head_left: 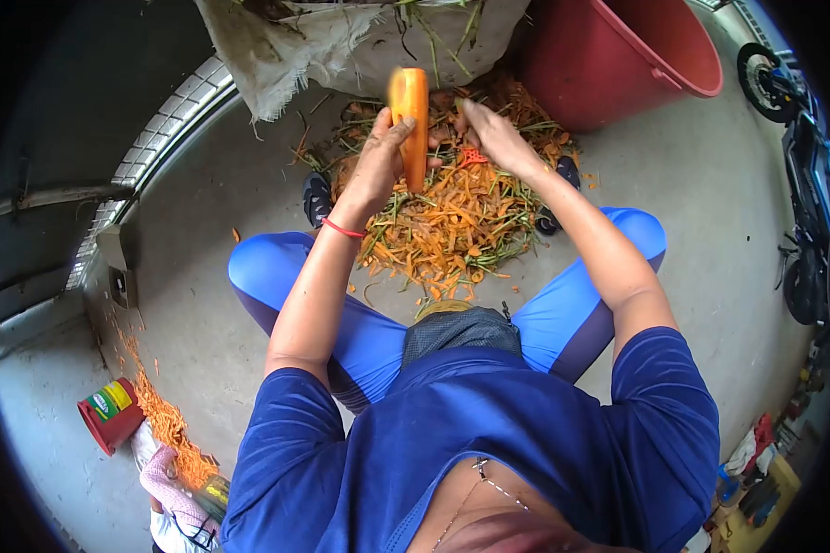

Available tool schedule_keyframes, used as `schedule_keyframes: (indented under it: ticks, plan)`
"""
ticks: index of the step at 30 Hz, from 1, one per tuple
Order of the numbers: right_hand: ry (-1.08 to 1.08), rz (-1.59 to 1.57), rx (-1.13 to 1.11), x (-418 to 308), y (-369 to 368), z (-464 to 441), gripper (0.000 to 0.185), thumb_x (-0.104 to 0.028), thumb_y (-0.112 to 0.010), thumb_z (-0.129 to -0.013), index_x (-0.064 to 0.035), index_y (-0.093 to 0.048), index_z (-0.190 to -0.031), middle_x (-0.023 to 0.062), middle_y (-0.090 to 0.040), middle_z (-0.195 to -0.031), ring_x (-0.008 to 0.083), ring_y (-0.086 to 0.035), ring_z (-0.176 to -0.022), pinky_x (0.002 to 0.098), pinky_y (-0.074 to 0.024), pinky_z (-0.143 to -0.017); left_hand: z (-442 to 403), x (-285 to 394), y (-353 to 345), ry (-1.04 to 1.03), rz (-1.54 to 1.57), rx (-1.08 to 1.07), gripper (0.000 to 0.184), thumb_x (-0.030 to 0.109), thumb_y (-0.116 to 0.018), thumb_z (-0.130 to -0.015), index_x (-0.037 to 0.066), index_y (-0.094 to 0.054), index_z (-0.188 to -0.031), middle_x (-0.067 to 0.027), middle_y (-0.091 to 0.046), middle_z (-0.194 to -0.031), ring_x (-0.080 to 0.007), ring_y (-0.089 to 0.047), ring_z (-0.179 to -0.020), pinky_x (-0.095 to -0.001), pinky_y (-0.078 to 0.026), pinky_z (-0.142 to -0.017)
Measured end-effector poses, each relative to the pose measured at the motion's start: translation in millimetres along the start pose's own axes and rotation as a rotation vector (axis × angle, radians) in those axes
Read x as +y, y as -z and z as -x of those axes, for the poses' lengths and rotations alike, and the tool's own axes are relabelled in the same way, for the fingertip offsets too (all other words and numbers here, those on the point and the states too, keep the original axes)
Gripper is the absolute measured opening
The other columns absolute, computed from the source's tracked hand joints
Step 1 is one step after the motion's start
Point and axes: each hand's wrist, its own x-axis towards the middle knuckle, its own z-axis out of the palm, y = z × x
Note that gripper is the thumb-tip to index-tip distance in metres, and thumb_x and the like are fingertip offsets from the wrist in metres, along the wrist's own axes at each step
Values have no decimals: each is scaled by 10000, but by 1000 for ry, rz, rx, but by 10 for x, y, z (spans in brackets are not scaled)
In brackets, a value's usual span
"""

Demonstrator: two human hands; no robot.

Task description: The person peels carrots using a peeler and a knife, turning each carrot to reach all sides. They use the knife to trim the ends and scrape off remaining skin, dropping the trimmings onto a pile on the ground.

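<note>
My left hand (378, 161) grips a large peeled carrot (417, 106), held upright with its narrow end downward; its upper left edge is blurred. Close by on the right, my right hand (498, 140) has its fingers curled. What they hold is hidden. An orange-red piece with small holes (473, 157) shows just below those fingers; I cannot tell whether the hand holds it. Under both hands, a heap of carrot peelings and green stalks (452, 230) covers the floor between my feet.
A white sack (341, 51) with stalks on it lies ahead, beside a large red tub (572, 69). A motorbike (807, 184) stands at the right. At lower left are a small red bucket (111, 417), more orange shreds (166, 419) and another person's sleeve (166, 475).
</note>
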Motion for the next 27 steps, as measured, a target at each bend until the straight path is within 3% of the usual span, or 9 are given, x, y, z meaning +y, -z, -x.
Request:
schedule_keyframes:
  ticks: [1,4,5,8,11,13,14,17,27]
  plan:
    - [-68,-126,18,-68,55,-1,579,-504,-335,-978,-26,-554,-1222,46,-559,-834,131,-516,-729,273,-440,-739,-22,-8,-38,-18,75,-9,485,229,-581,-909,58,-350,-1301,-71,-527,-1038,-136,-571,-905,-304,-517,-793]
    - [314,-129,251,26,36,-203,640,-534,-375,-958,-25,-454,-1338,74,-623,-930,119,-559,-816,276,-472,-778,-9,-32,-153,-164,-95,169,475,202,-635,-880,70,-395,-1268,-31,-552,-968,-104,-565,-810,-268,-504,-724]
    - [236,-202,207,-90,106,-121,564,-483,-446,-953,-77,-463,-1344,52,-633,-998,97,-556,-822,268,-474,-767,-4,-43,-121,-138,-126,146,469,185,-650,-870,81,-405,-1256,-24,-542,-995,-102,-571,-812,-263,-497,-683]
    - [467,-185,261,-323,114,75,431,-426,-486,-949,-168,-524,-1291,14,-648,-1055,98,-593,-890,258,-486,-766,-63,-102,-15,-60,-135,73,469,206,-706,-832,104,-446,-1208,12,-514,-1004,-72,-550,-816,-234,-453,-581]
    - [548,-116,224,-332,87,195,343,-379,-528,-935,-212,-574,-1230,8,-658,-1078,127,-626,-936,271,-505,-761,-25,-75,-82,-22,-116,110,435,358,-633,-866,95,-494,-1184,32,-519,-923,-56,-492,-811,-207,-421,-610]
    - [572,15,222,-370,70,259,299,-361,-552,-921,-221,-608,-1178,17,-664,-1067,154,-645,-948,281,-518,-752,-27,-45,-76,48,143,104,527,544,-434,-916,83,-489,-1167,-34,-502,-985,-123,-490,-772,-205,-391,-553]
    - [679,57,304,-338,47,221,260,-340,-574,-903,-234,-635,-1133,3,-671,-1021,184,-656,-894,297,-529,-734,-46,-58,-44,51,196,85,519,532,-400,-933,75,-485,-1164,-40,-502,-984,-134,-492,-772,-208,-385,-536]
    - [626,234,235,-419,105,326,237,-210,-613,-886,-147,-654,-1111,26,-679,-1012,176,-649,-915,298,-509,-792,-65,-73,-28,85,274,87,495,495,-329,-970,58,-479,-1148,-51,-501,-984,-149,-484,-755,-207,-370,-501]
    - [675,407,369,-248,102,153,248,-425,-550,-886,-311,-640,-1087,-16,-671,-857,221,-650,-757,333,-531,-634,-59,-58,-30,213,328,51,500,505,-260,-985,54,-455,-1071,-56,-435,-874,-124,-398,-612,-183,-297,-421]
